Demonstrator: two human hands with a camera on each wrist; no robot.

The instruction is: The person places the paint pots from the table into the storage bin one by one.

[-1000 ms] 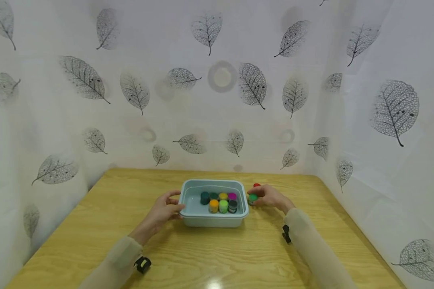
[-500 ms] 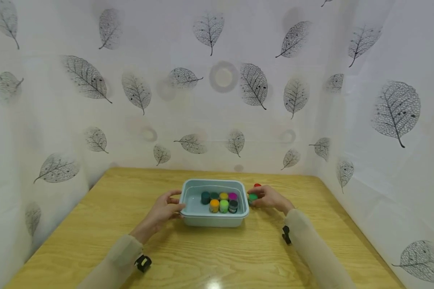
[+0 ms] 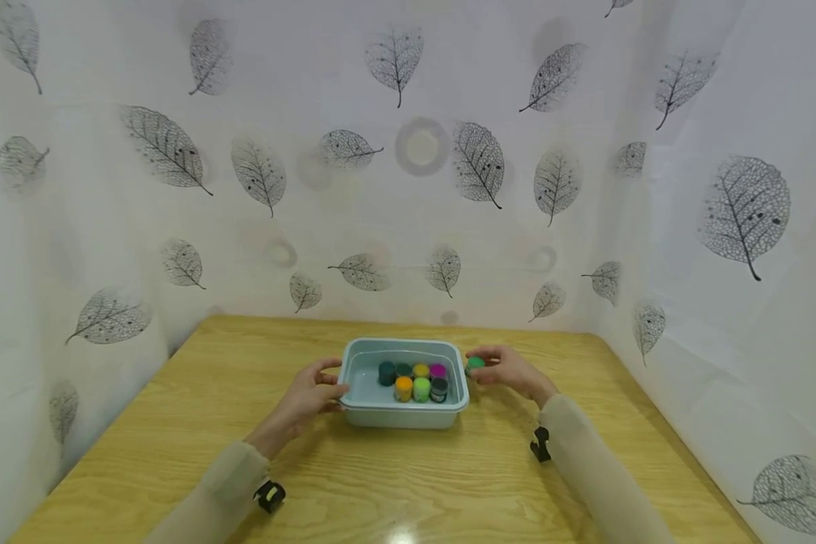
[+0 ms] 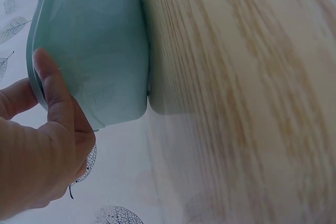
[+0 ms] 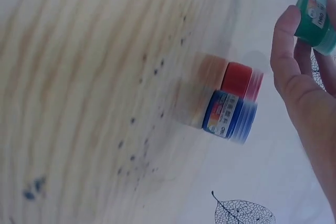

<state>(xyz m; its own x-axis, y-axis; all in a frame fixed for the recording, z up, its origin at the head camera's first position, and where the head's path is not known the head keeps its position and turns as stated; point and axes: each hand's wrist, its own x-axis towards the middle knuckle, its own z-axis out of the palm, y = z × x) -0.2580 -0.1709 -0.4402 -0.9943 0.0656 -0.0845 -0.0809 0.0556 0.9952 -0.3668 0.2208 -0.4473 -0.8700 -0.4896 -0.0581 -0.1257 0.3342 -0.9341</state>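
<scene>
A light blue plastic tub (image 3: 401,418) stands at the middle of the table, holding several small paint jars, among them an orange one (image 3: 403,389), a light green one (image 3: 421,390) and a magenta one (image 3: 438,371). My left hand (image 3: 304,397) grips the tub's left rim, thumb and fingers on either side of it. By the tub's right side, my right hand (image 3: 513,372) pinches a green paint jar (image 5: 313,20), held off the table. A red paint jar (image 5: 240,81) and a blue one (image 5: 229,116) sit side by side on the table, hidden behind my right hand in the head view.
The wooden table (image 3: 408,476) reaches back to a white curtain (image 3: 408,211) printed with grey leaves, which also runs along both sides. Inside the tub, the jars (image 3: 387,372) stand toward the right, with bare floor at the left.
My right hand has lifted the green jar slightly, and the red jar's lid behind it is now covered in the head view. The left hand and tub have stayed put.
</scene>
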